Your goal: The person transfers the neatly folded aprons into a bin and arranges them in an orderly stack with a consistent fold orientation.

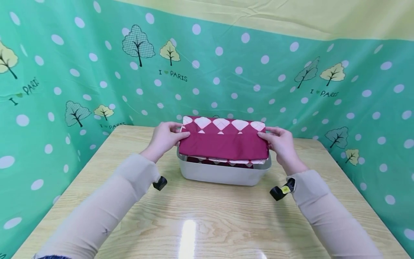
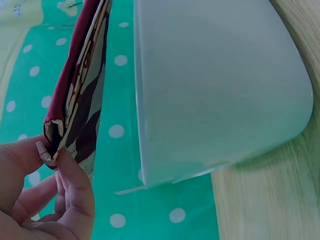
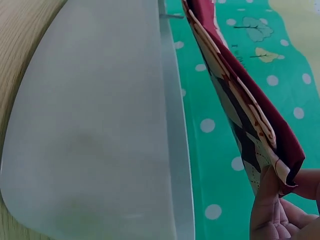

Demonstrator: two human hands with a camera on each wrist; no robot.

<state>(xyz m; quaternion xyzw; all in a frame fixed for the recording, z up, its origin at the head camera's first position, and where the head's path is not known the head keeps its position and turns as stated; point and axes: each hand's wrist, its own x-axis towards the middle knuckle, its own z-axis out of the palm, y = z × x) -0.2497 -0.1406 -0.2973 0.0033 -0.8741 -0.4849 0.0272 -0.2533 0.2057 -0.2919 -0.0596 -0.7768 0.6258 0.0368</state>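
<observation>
A folded cloth (image 1: 223, 144), dark red with a band of white and pink diamonds, is stretched between both hands above a pale grey plastic bin (image 1: 223, 175). My left hand (image 1: 165, 138) pinches its left edge between thumb and fingers; the left wrist view shows the folded layers of the cloth (image 2: 75, 85) end-on. At the opposite edge my right hand (image 1: 281, 144) pinches the cloth in the same way, its layers also visible in the right wrist view. Both wrist views show the cloth held apart from the bin's rim. The bin's inside is mostly hidden behind the cloth.
The bin stands on a light wood-grain table (image 1: 207, 212) toward its far edge. Behind and at both sides hangs a green dotted curtain (image 1: 226, 72) printed with trees. A black wrist camera (image 1: 160, 183) sits by the left sleeve, another black camera (image 1: 279, 192) by the right.
</observation>
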